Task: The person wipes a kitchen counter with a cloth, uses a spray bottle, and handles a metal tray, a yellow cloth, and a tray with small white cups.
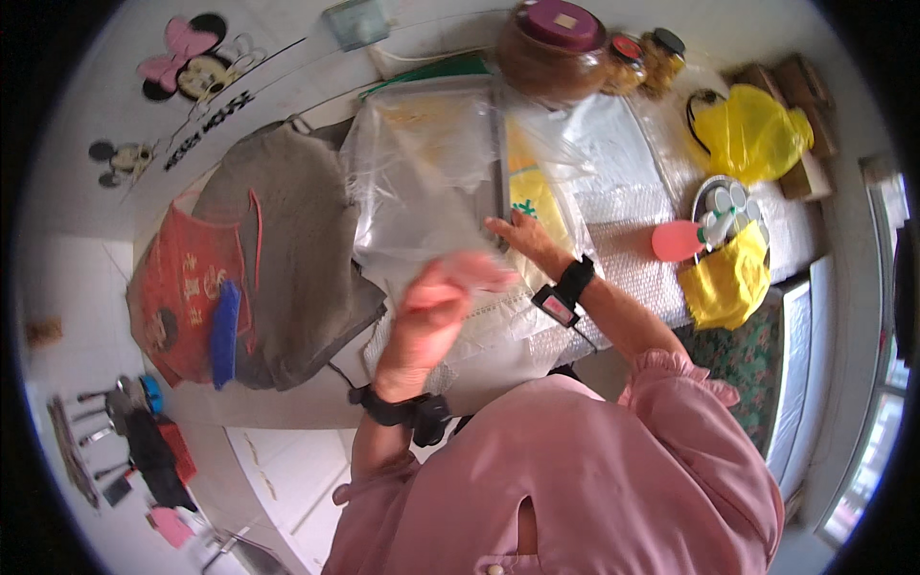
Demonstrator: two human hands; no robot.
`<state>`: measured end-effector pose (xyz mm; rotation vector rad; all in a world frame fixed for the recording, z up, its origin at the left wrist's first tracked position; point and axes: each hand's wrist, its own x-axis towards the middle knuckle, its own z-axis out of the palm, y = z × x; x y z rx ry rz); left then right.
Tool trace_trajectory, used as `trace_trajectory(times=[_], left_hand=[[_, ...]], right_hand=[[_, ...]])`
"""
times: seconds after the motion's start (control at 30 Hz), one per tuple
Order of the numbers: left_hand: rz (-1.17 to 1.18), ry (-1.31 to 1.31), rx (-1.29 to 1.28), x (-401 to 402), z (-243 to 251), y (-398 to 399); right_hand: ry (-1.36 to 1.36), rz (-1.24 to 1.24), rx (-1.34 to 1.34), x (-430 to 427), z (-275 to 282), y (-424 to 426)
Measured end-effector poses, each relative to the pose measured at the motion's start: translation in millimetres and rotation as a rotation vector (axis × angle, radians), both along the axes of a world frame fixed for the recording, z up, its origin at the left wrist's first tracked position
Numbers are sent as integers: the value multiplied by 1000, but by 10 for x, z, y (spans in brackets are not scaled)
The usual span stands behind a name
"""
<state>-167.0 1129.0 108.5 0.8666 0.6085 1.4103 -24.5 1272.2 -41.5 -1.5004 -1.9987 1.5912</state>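
Observation:
A shallow grey metal tray lies on the counter before me, largely covered by clear plastic film or a bag. My right hand grips the tray's right rim near its front corner, the thumb reaching over the edge. Above the tray's front edge, my left hand is blurred by motion. Something pinkish shows at its fingers; whether this is a cloth or only the fingers, I cannot tell. Under the tray's right side shows a yellow printed plastic bag.
To the left lie a grey cloth, a red apron-like cloth and a blue strip. Jars stand behind. Bubble wrap, a pink spray bottle, a yellow cloth and a yellow bag are right.

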Motion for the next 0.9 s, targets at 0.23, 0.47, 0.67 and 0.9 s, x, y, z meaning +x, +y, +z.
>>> trace_trajectory(times=[0.23,0.47,0.67,0.9], left_hand=[[232,-250,-4,-114,265,39],[92,-201,-157,391,230,126],[150,-231,-60,401,536,163],[238,-326,0,678,967,296]], right_hand=[[615,-213,-415,152,-199,229],[350,-176,-289,57,-388,359],[771,-176,-591,110,75,300],[870,-313,-505,420,217,185]])
